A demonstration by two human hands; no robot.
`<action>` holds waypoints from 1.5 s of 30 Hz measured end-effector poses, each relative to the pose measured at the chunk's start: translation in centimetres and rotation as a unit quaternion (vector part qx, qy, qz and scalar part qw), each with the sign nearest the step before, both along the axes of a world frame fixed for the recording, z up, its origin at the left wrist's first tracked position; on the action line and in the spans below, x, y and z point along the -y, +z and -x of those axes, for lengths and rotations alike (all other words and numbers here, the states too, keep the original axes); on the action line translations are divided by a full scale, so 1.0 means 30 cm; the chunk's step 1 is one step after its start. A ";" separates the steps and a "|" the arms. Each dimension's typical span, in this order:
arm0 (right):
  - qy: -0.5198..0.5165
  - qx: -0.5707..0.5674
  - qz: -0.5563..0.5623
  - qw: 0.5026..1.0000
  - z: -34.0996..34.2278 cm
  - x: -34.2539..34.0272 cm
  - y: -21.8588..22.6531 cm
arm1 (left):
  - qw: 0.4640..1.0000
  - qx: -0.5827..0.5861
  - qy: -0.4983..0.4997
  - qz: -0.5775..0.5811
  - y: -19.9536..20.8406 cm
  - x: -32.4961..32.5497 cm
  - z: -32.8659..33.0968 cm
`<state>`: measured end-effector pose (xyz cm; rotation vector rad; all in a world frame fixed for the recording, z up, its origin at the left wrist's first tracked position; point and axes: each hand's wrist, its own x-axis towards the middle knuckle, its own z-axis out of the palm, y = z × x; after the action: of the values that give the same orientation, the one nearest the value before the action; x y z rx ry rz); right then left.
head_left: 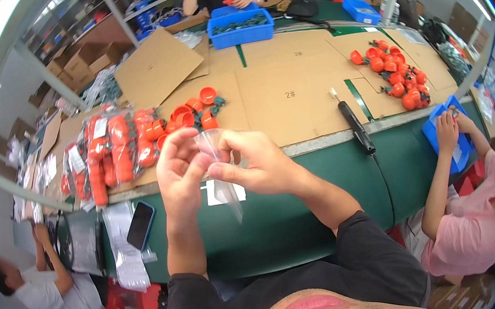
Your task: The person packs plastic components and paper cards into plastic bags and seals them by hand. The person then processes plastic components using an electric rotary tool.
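Observation:
Both my hands are raised over the near edge of the cardboard-covered bench, pinching a thin clear plastic bag [226, 195] that hangs down between them. My left hand [179, 170] has thumb and fingers closed at the bag's upper end. My right hand [255, 158] grips the same end from the other side, thumb pressed against the fingers. Just beyond the hands lies a loose heap of orange cup-shaped parts [183, 116] with dark green pieces. To its left are clear bags packed with orange parts [119, 142]. A white paper [236, 191] lies behind the hanging bag.
A phone [141, 225] and a stack of clear bags [127, 259] lie at left. At right are a corded electric screwdriver [355, 124] and more orange parts [397, 77]. A blue bin [243, 36] stands at the back. Co-workers sit left and right; another is across the bench.

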<state>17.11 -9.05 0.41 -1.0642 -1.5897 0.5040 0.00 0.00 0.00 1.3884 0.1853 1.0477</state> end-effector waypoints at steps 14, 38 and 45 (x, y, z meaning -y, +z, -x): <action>-0.015 0.011 -0.005 1.000 -0.030 -0.001 -0.008 | 0.983 -0.111 0.109 -0.096 -0.027 -0.022 -0.042; -0.081 0.025 -0.001 0.996 -0.071 0.015 -0.005 | 0.913 -0.234 0.116 -0.314 0.026 0.027 -0.037; -0.061 0.074 0.055 0.994 -0.080 0.038 0.041 | 0.951 -0.194 0.108 -0.217 -0.007 -0.004 -0.036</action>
<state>19.53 -10.17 1.63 -1.2985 -1.6296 0.4416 1.08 0.13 -0.20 2.0077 0.4215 1.0203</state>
